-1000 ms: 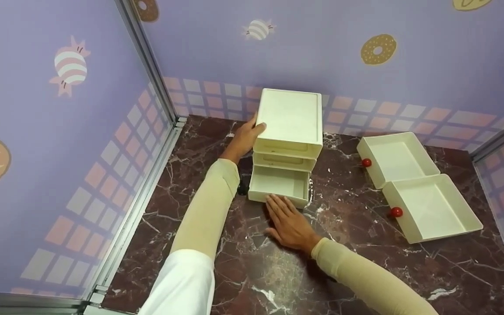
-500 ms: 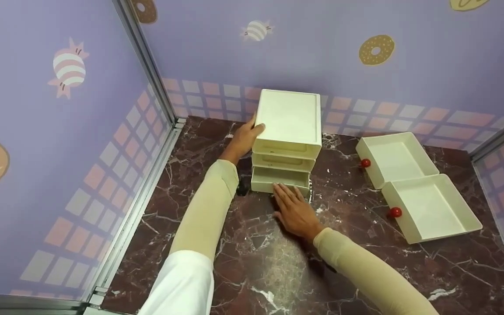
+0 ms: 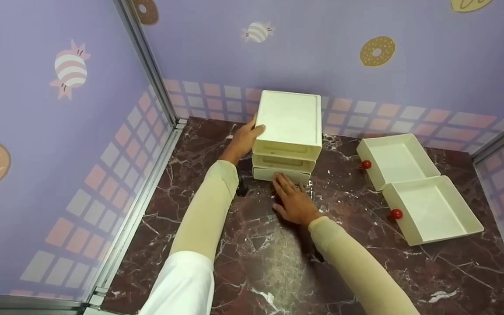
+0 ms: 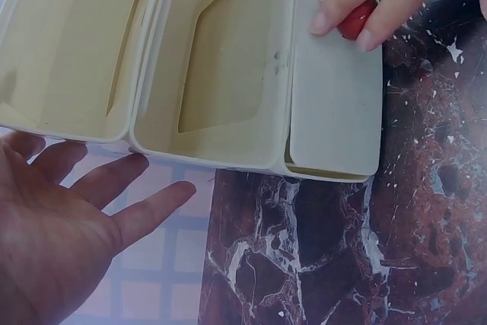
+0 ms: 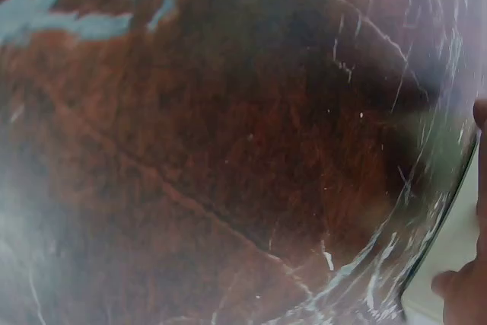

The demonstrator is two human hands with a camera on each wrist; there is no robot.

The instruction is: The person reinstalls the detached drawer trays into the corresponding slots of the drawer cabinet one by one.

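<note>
A cream drawer cabinet (image 3: 289, 117) stands near the back wall, its upper two slots holding no drawers. My left hand (image 3: 243, 139) rests against the cabinet's left side, thumb at the top edge; the left wrist view shows its fingers (image 4: 152, 215) extended along that side. With straight fingers, my right hand (image 3: 295, 202) presses on the front of the bottom drawer (image 4: 335, 104). Two of its fingertips straddle the red knob (image 4: 354, 22). A narrow gap shows at the drawer's edge in the left wrist view. The right wrist view catches only part of the right hand (image 5: 466, 291).
Two loose cream drawers, a rear one (image 3: 403, 159) and a front one (image 3: 438, 212), lie on the right with red knobs facing left. A small black object (image 3: 242, 188) sits beside the left forearm. Patterned walls border the dark marbled tabletop (image 3: 252, 262).
My right hand has pushed the bottom drawer back into the cabinet until its inside is hidden in the head view. The left hand has stayed on the cabinet's side.
</note>
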